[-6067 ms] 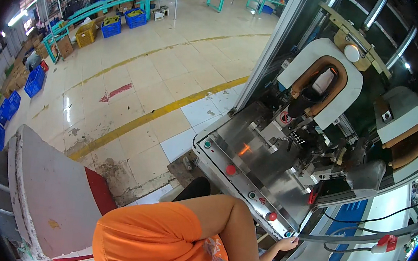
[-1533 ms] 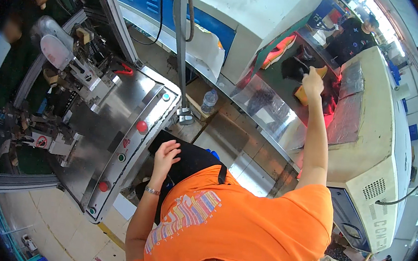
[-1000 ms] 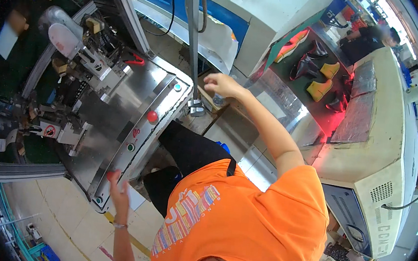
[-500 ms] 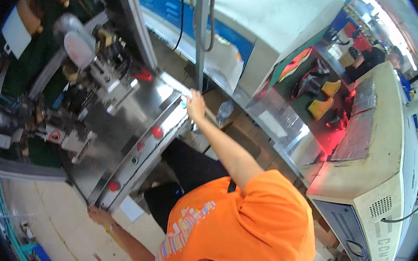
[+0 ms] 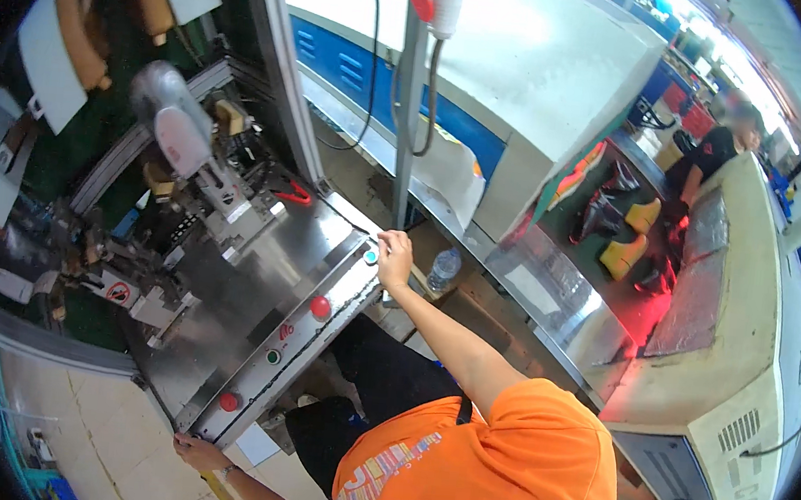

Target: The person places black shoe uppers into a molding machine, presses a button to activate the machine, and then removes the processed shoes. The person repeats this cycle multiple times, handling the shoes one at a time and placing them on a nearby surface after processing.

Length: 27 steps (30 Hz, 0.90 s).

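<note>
While both arms are spread wide in the head view, the right hand [image 5: 394,257] is laid with curled fingers on the far corner of the steel control panel [image 5: 288,335], just beside a small blue-green button [image 5: 370,257]; nothing is pinched. The left hand [image 5: 199,452] is set against the panel's near lower corner, its fingers pressed to the edge; whether they close round it cannot be told. Red buttons [image 5: 320,307] are seen spaced along the panel's sloping front. A plastic bottle [image 5: 442,271] stands just beyond the right hand, near a grey pole [image 5: 406,127]. Open floor [image 5: 108,434] lies at lower left. Compared with half a second earlier, the right hand is placed at the same panel corner, and the left hand has been brought up to the panel's lower end.
</note>
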Each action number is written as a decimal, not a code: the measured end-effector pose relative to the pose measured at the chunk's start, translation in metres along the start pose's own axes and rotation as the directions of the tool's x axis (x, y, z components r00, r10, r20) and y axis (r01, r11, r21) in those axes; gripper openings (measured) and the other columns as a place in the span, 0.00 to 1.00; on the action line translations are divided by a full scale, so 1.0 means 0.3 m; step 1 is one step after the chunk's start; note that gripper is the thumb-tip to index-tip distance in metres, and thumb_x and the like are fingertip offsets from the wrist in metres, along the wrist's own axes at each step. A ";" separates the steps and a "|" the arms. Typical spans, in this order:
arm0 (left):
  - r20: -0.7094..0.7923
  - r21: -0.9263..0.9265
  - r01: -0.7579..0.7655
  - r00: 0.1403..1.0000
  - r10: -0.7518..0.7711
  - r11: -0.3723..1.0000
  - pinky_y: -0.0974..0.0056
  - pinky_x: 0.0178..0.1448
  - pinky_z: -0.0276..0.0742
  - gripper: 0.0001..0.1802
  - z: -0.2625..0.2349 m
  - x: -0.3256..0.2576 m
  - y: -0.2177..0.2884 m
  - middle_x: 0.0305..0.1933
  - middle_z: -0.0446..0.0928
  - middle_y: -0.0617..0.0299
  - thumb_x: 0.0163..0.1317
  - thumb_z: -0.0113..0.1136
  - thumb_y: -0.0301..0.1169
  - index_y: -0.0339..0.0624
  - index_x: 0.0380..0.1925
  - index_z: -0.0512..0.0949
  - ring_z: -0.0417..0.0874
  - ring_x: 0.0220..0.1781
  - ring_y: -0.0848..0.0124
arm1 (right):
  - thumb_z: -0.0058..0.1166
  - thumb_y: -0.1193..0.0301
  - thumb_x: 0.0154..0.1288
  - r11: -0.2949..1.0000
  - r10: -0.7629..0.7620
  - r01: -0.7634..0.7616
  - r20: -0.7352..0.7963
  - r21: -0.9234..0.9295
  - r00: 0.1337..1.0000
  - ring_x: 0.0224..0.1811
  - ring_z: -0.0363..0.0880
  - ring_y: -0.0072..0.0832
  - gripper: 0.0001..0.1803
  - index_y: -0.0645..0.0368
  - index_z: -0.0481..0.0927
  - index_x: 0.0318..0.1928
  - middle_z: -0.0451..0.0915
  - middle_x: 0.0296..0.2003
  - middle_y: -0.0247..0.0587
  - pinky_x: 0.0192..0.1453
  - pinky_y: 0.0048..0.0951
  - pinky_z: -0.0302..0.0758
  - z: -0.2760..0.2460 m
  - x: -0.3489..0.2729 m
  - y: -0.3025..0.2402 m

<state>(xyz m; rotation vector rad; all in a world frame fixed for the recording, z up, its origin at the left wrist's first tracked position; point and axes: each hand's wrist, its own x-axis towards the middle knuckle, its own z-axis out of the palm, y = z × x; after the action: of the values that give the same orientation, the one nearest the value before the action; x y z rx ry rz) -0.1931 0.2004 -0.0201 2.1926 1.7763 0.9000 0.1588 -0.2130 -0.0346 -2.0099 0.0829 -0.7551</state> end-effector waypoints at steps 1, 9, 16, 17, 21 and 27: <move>0.019 -0.016 0.034 0.999 -0.034 0.999 0.53 0.43 0.71 0.27 -0.010 -0.009 0.033 0.48 0.75 0.51 0.66 0.36 0.50 0.39 0.46 0.73 0.77 0.44 0.53 | 0.52 0.73 0.54 1.000 0.009 -0.009 0.005 -0.002 1.000 0.41 0.71 0.37 0.04 0.58 0.77 0.31 0.74 0.35 0.39 0.45 0.32 0.68 -0.005 0.000 0.008; -0.170 -0.079 -0.058 0.984 0.043 0.995 0.56 0.48 0.71 0.25 0.043 0.000 -0.026 0.49 0.73 0.49 0.67 0.38 0.45 0.35 0.51 0.67 0.75 0.49 0.54 | 0.51 0.75 0.54 1.000 -0.008 0.008 0.015 0.020 1.000 0.42 0.71 0.37 0.05 0.58 0.78 0.32 0.74 0.36 0.41 0.47 0.33 0.67 0.004 0.003 0.015; -0.152 -0.125 -0.019 0.988 0.000 0.992 0.56 0.51 0.69 0.24 0.003 -0.018 0.018 0.50 0.72 0.43 0.65 0.42 0.42 0.29 0.48 0.69 0.73 0.50 0.51 | 0.50 0.75 0.53 0.999 -0.036 0.034 0.058 0.029 0.998 0.42 0.71 0.38 0.06 0.59 0.77 0.33 0.74 0.36 0.42 0.48 0.34 0.66 0.007 0.001 0.016; -0.177 -0.132 -0.039 0.984 0.015 0.991 0.56 0.52 0.68 0.23 0.003 -0.023 0.009 0.50 0.72 0.43 0.65 0.44 0.41 0.29 0.48 0.69 0.73 0.50 0.51 | 0.51 0.76 0.53 0.998 -0.035 0.031 0.071 0.053 0.997 0.42 0.71 0.38 0.06 0.59 0.77 0.33 0.74 0.36 0.42 0.48 0.34 0.66 0.011 -0.001 0.016; -0.206 -0.161 -0.029 0.978 -0.005 0.987 0.55 0.52 0.66 0.19 0.025 -0.030 0.011 0.46 0.74 0.45 0.60 0.49 0.36 0.35 0.47 0.72 0.73 0.49 0.52 | 0.51 0.78 0.54 0.985 0.036 -0.048 0.075 0.163 0.997 0.41 0.72 0.35 0.06 0.63 0.77 0.35 0.75 0.36 0.43 0.48 0.32 0.67 0.025 0.001 0.081; -0.209 -0.226 -0.010 0.977 -0.038 0.974 0.53 0.51 0.65 0.19 -0.020 -0.039 0.048 0.42 0.75 0.45 0.63 0.45 0.38 0.34 0.45 0.71 0.73 0.46 0.51 | 0.49 0.78 0.58 0.978 0.052 -0.083 0.163 0.191 0.985 0.43 0.73 0.34 0.10 0.65 0.76 0.41 0.74 0.39 0.45 0.51 0.31 0.68 0.014 -0.001 0.104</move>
<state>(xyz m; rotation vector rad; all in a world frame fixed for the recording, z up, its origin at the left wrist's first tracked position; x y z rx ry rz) -0.1859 0.1842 -0.0121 2.0027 1.6755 1.3063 0.1682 -0.2266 -0.0613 -1.8602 -0.0152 -0.5372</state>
